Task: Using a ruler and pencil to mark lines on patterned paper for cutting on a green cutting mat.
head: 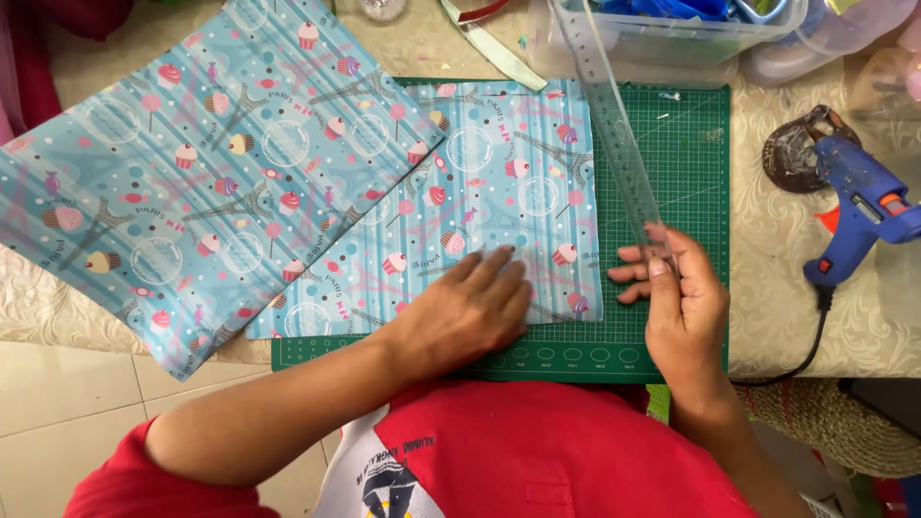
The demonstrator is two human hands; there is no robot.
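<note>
A sheet of light blue patterned paper (499, 182) with cupcakes and towers lies on a green cutting mat (686, 163). My left hand (470, 307) rests flat on the sheet's near edge, fingers spread. My right hand (676, 302) grips the near end of a long clear plastic ruler (614, 125), which slants away across the mat just right of the paper's edge. A second, larger sheet of the same paper (182, 173) overlaps the first at the left and hangs over the table edge.
A blue glue gun (863, 206) with a black cord lies right of the mat beside a dark round dish (791, 158). Clear plastic containers (662, 43) stand at the back. The table has a cream patterned cloth (777, 307); pale tiled floor (58, 422) shows below left.
</note>
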